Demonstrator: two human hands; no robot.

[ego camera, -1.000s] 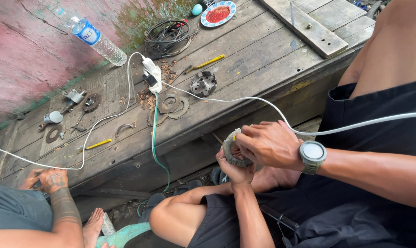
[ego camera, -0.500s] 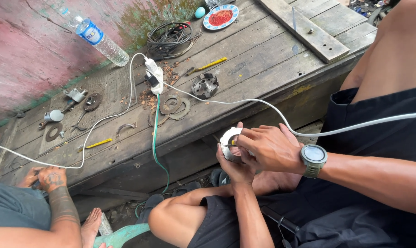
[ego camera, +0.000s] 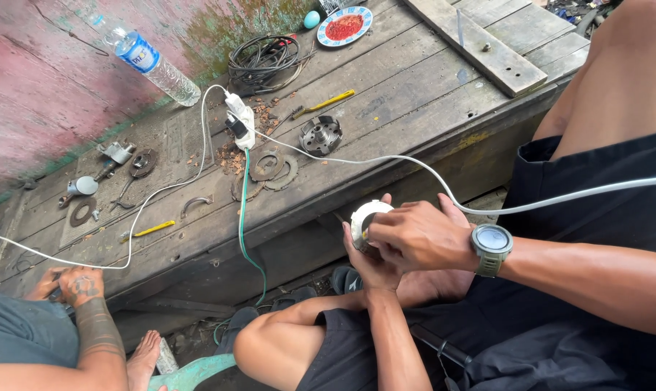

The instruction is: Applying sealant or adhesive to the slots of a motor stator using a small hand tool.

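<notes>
from the head camera, looking down past the person's knees, both hands meet just in front of a weathered wooden platform [ego camera: 415,94]. the left hand [ego camera: 375,264] cups a pale round ring-shaped part [ego camera: 364,217] from below, its fingers curled up behind it, closed on the part. the right hand [ego camera: 418,235], with a grey watch [ego camera: 492,247] on its wrist, lies over the front of the ring with the fingers bent against it, also closed on it; what the fingertips pinch is hidden by the hand itself. the ring is held in the air just off the platform's edge, above the person's lap. a white cable [ego camera: 444,185] runs from a white plug adapter [ego camera: 240,119] on the planks, passes close behind the hands and leaves at the right edge. a green wire [ego camera: 242,217] hangs from the adapter over the platform edge. on the planks lie a metal hub [ego camera: 319,135], flat rusty rings [ego camera: 270,168], a yellow-handled tool [ego camera: 328,103], a coil of black wire [ego camera: 259,61], a plastic water bottle [ego camera: 150,64] and a plate with red contents [ego camera: 344,26]. at lower left another person's tattooed hand [ego camera: 78,284] rests by the platform edge, well apart from the held ring.
</notes>
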